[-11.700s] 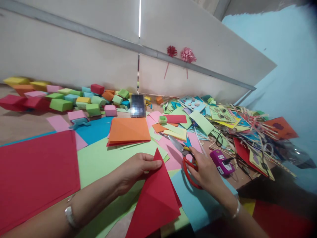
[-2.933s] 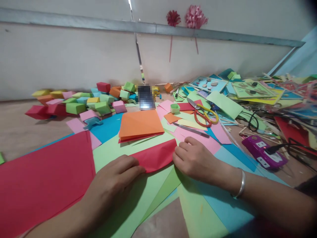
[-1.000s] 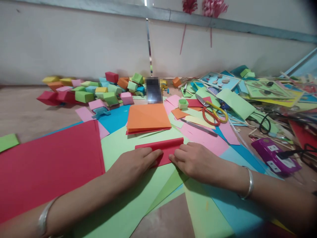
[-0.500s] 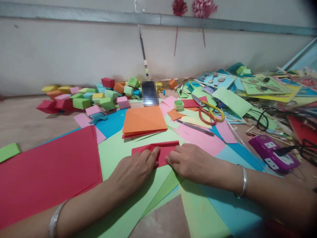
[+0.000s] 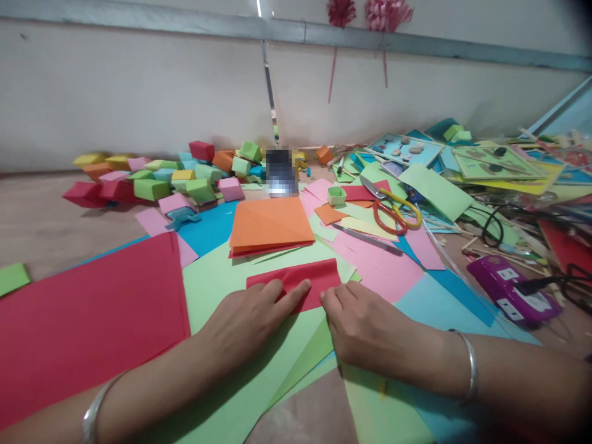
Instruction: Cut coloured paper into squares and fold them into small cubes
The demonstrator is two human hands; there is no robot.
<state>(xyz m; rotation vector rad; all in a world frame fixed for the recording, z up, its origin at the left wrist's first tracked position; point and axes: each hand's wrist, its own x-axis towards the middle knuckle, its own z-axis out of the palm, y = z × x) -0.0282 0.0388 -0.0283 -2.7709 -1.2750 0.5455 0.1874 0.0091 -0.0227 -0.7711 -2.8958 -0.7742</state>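
Observation:
A small folded strip of red paper (image 5: 319, 277) lies on a light green sheet (image 5: 213, 277) in front of me. Its far edge bends up in a loose fold. My left hand (image 5: 254, 311) holds the strip down from its left half, thumb stretched across it and the other fingers bent. At the strip's right end, my right hand (image 5: 361, 320) is closed, thumb and curled fingers pressed at the near corner; its fingertips are partly hidden. Just beyond the strip sits a stack of orange and red paper (image 5: 272, 225). Large red sheets (image 5: 92, 320) lie beside my left forearm.
Scissors (image 5: 393, 209) with red and yellow handles and a thin metal blade (image 5: 367, 239) lie on scraps at the right. A purple power socket box (image 5: 513, 290) with black cable is farther right. Several coloured paper boxes (image 5: 152, 189) are heaped at the back left near the wall.
My right hand has slid right and slightly nearer, to the strip's end. The left thumb has stretched farther over the paper. More of the red strip's fold is uncovered.

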